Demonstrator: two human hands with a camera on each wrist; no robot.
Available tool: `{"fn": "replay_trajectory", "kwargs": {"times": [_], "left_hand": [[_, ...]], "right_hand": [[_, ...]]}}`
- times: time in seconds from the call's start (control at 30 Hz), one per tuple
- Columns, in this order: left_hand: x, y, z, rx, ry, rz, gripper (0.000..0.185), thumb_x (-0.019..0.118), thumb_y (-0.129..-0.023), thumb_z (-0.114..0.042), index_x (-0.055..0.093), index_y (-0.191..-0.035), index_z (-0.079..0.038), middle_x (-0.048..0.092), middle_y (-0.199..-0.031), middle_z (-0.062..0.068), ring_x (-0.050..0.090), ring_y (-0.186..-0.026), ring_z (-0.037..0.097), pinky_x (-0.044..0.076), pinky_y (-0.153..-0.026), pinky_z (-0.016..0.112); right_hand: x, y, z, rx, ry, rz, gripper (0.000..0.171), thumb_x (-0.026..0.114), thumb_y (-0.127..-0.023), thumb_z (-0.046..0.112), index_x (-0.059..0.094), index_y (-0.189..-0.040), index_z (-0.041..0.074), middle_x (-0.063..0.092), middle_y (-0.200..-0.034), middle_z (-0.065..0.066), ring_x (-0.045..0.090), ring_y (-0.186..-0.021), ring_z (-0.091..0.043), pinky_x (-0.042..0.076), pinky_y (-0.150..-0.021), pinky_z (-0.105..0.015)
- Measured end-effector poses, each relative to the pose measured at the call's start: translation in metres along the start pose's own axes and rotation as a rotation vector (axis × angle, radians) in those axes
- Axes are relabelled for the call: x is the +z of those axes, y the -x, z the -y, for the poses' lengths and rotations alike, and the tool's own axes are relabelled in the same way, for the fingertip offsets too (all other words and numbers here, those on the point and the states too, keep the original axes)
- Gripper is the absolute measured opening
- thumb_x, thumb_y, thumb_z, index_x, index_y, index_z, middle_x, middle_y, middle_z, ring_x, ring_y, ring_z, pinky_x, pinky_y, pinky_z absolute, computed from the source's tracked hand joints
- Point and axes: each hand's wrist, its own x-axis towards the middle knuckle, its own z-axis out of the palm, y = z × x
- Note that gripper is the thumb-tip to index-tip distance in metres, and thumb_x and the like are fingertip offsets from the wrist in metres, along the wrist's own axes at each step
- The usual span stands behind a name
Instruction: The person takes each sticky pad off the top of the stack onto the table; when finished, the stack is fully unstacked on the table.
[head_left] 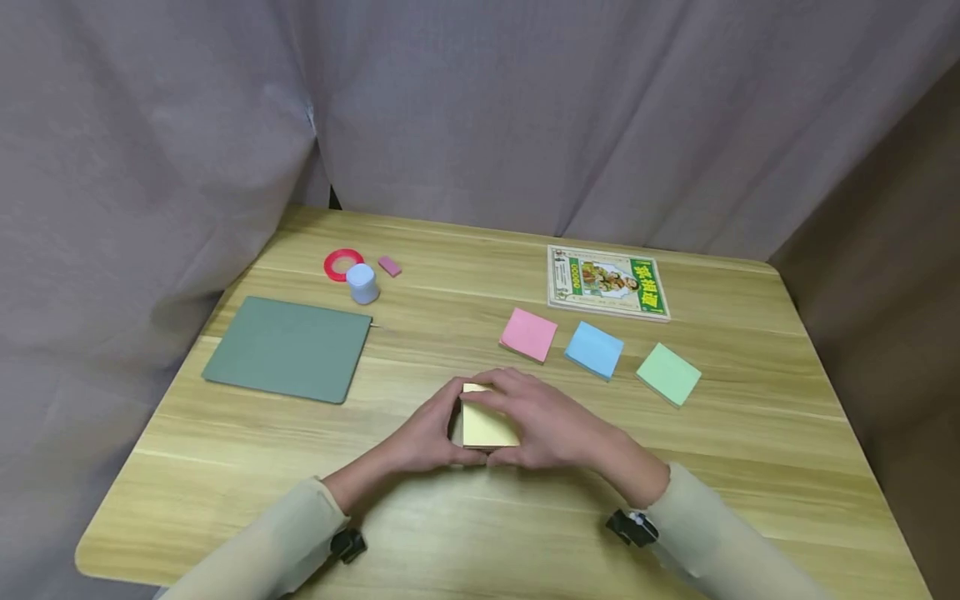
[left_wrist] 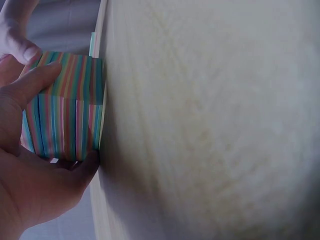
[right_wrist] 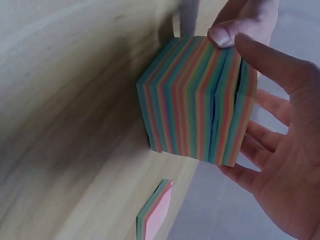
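Note:
A tall block of stacked sticky notes [head_left: 487, 423] stands on the table before me, yellow on top. Its sides, striped in several colours, show in the left wrist view on the stack [left_wrist: 70, 120] and in the right wrist view on the same stack [right_wrist: 187, 110]. My left hand [head_left: 426, 435] grips it from the left, thumb on the near side and fingers toward the far side. From the right, my right hand [head_left: 555, 421] holds its upper part, thumb at the near side and fingers across the far top edge. Thin gaps separate some layers of the stack.
Beyond the hands lie a pink pad [head_left: 528, 334], a blue pad [head_left: 594, 349] and a green pad [head_left: 669, 373]. Behind them is a book [head_left: 607, 282]. On the left are a green notebook [head_left: 288, 348], a red ring [head_left: 330, 268], a pale blue cylinder [head_left: 363, 285] and a pink eraser-like block [head_left: 390, 266].

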Motion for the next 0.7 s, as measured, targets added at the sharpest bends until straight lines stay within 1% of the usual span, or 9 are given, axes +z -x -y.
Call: {"fn": "replay_trajectory", "kwargs": {"times": [0.1,0.3,0.43,0.57,0.63,0.7], "left_hand": [[0.001,0.000,0.000,0.004,0.014,0.001,0.089,0.092,-0.067,-0.020,0.039,-0.139,-0.018,0.052,-0.126,-0.004,0.051,-0.108,0.015,0.044,-0.096,0.041],[0.002,0.001,0.000,-0.011,0.018,-0.008,0.088,0.092,-0.065,-0.017,0.040,-0.137,-0.017,0.053,-0.123,-0.003,0.051,-0.107,0.016,0.043,-0.096,0.041],[0.003,0.001,0.000,-0.019,0.008,-0.011,0.097,0.092,-0.065,-0.017,0.035,-0.144,-0.017,0.051,-0.130,-0.002,0.049,-0.115,0.015,0.039,-0.102,0.039],[0.003,0.000,0.001,0.004,0.016,-0.015,0.109,0.092,-0.065,-0.016,0.027,-0.152,-0.017,0.045,-0.143,0.001,0.045,-0.125,0.015,0.034,-0.108,0.038],[0.002,0.000,0.001,0.017,0.013,-0.018,0.107,0.092,-0.065,-0.017,0.028,-0.151,-0.017,0.046,-0.142,0.000,0.045,-0.125,0.016,0.034,-0.107,0.039],[0.002,-0.001,0.002,0.031,-0.004,-0.024,0.101,0.092,-0.065,-0.018,0.033,-0.147,-0.016,0.048,-0.137,0.000,0.047,-0.122,0.017,0.036,-0.106,0.041]], "right_hand": [[0.000,0.000,0.001,0.002,0.014,0.006,0.073,0.083,-0.076,0.038,0.054,-0.140,0.018,0.046,-0.143,-0.003,0.041,-0.130,-0.017,0.037,-0.107,-0.038],[-0.009,-0.001,0.002,0.003,0.024,0.018,0.067,0.081,-0.078,0.038,0.057,-0.137,0.020,0.047,-0.142,-0.001,0.043,-0.128,-0.015,0.039,-0.104,-0.038],[-0.023,-0.007,0.001,0.022,0.005,0.022,0.066,0.081,-0.078,0.038,0.058,-0.137,0.023,0.046,-0.143,0.001,0.044,-0.127,-0.015,0.042,-0.101,-0.039],[-0.036,-0.024,-0.011,0.086,-0.057,-0.003,0.064,0.081,-0.079,0.039,0.057,-0.137,0.025,0.046,-0.144,0.001,0.044,-0.129,-0.017,0.042,-0.100,-0.042],[-0.038,-0.037,-0.023,0.123,-0.064,-0.033,0.065,0.080,-0.079,0.041,0.057,-0.138,0.025,0.047,-0.144,0.001,0.046,-0.129,-0.020,0.042,-0.100,-0.047],[-0.036,-0.052,-0.037,0.161,-0.064,-0.058,0.067,0.080,-0.078,0.042,0.056,-0.139,0.024,0.047,-0.145,-0.001,0.046,-0.129,-0.024,0.041,-0.100,-0.051]]}}
